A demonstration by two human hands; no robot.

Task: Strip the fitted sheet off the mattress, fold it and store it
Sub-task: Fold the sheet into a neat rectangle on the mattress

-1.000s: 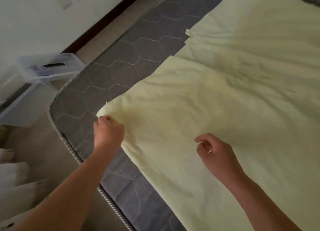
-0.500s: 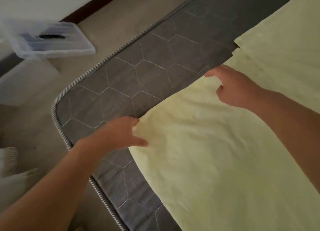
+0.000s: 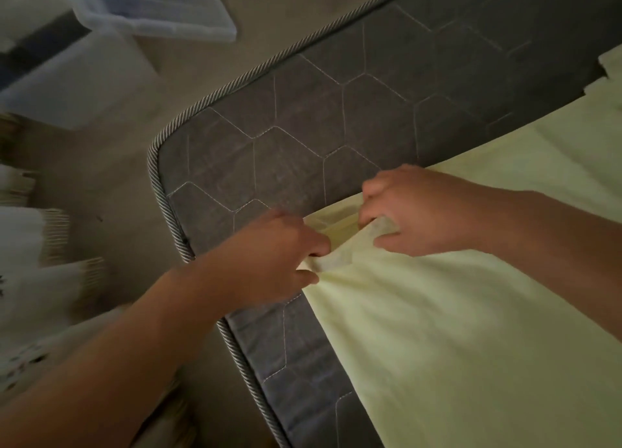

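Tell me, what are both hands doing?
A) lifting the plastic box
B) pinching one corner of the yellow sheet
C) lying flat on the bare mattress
B: the left hand and the right hand sit close together, fingers curled into the bunched corner of the yellow sheet on the grey mattress.

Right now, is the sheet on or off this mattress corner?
Off. The mattress corner is bare; left hand and right hand grip the loose sheet.

The right hand point(image 3: 417, 212) has come back beside the left hand point(image 3: 279, 256), both now pinching the sheet point(image 3: 454, 330) corner.
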